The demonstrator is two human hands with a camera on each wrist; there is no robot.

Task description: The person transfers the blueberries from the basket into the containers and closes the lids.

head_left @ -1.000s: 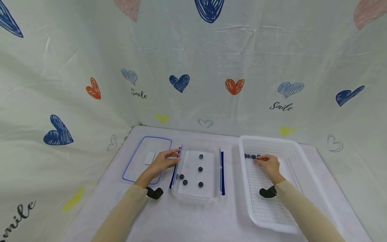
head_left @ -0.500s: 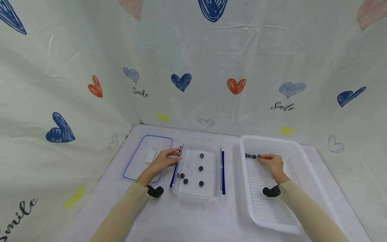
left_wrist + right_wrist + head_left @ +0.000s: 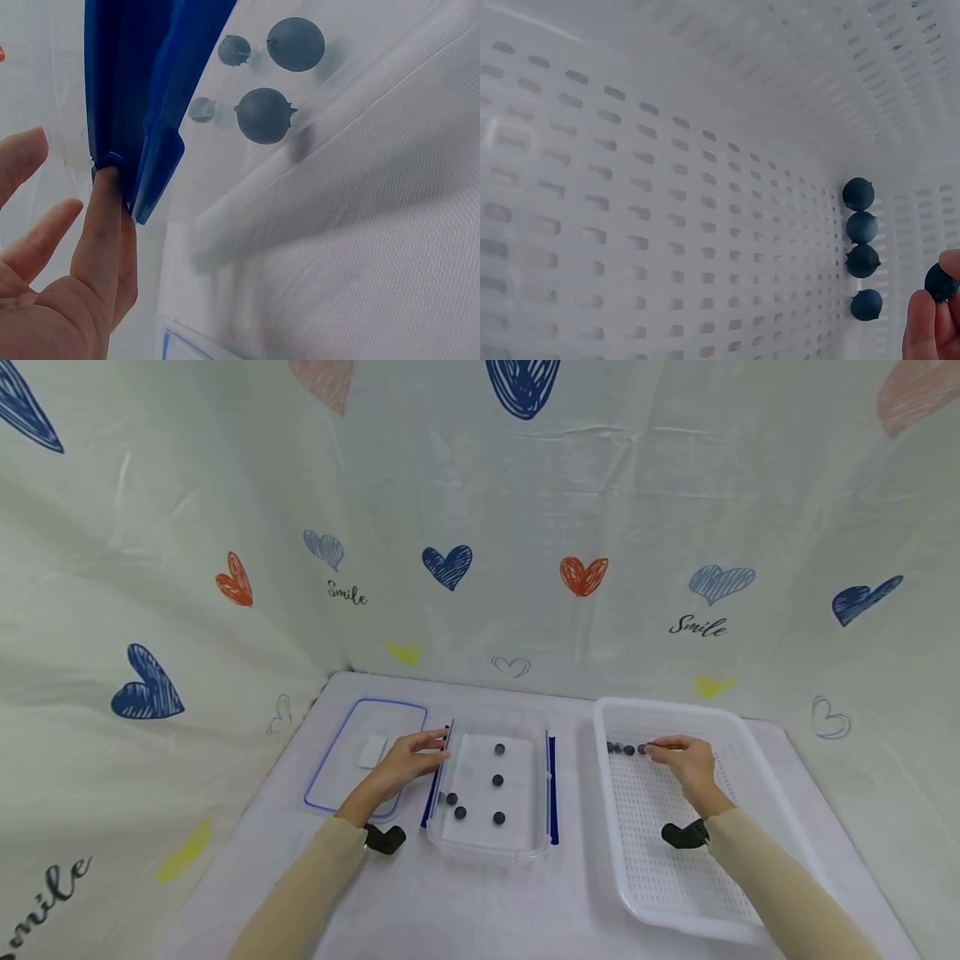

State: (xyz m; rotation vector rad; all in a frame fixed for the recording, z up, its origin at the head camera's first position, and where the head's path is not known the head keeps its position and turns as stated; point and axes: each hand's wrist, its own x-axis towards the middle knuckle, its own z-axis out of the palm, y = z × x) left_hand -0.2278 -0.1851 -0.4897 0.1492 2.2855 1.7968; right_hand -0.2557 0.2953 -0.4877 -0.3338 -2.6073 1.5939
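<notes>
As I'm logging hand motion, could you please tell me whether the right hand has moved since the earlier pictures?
Yes. In the head view, the right hand has shifted rightward, farther from the left wall of the white basket.

My sleeves (image 3: pixel 300 893) at bottom are beige, the basket (image 3: pixel 652 881) at right white, central balls (image 3: pixel 498 781) dark grey, clips (image 3: pixel 553 789) blue, the backdrop (image 3: pixel 517 502) heart-patterned.

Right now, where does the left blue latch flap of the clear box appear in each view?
Left wrist: the blue latch flap is large, running down from the top edge, left of centre.
Head: a thin strip in the lower half, just left of centre, along the clear box.
Right wrist: not in it.
Shared landmark, head and left wrist only: the left hand, touching the flap.
</notes>
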